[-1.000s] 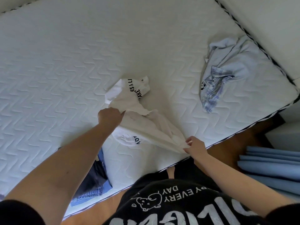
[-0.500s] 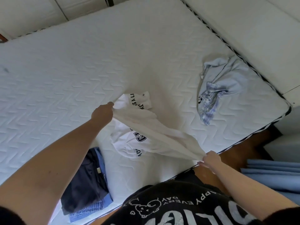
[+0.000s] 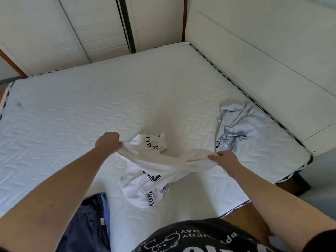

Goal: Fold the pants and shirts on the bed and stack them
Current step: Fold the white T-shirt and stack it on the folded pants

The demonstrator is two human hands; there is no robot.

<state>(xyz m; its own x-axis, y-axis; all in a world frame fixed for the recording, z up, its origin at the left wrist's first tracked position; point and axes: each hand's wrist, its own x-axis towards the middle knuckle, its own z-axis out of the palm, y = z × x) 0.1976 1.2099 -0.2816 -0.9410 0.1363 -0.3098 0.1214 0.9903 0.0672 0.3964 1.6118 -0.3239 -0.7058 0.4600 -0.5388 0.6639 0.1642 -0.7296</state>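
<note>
Your left hand (image 3: 108, 141) and right hand (image 3: 224, 157) each grip an edge of the one white printed shirt (image 3: 145, 180), stretched between them above the bed (image 3: 91, 110). One crumpled light-blue shirt (image 3: 240, 126) lies to your right, one dark folded stack (image 3: 87, 222) near your left arm.

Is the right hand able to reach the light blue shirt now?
Probably yes, but not at once. The light blue shirt lies just beyond the right hand with bare mattress between, yet that hand grips the white shirt.
</note>
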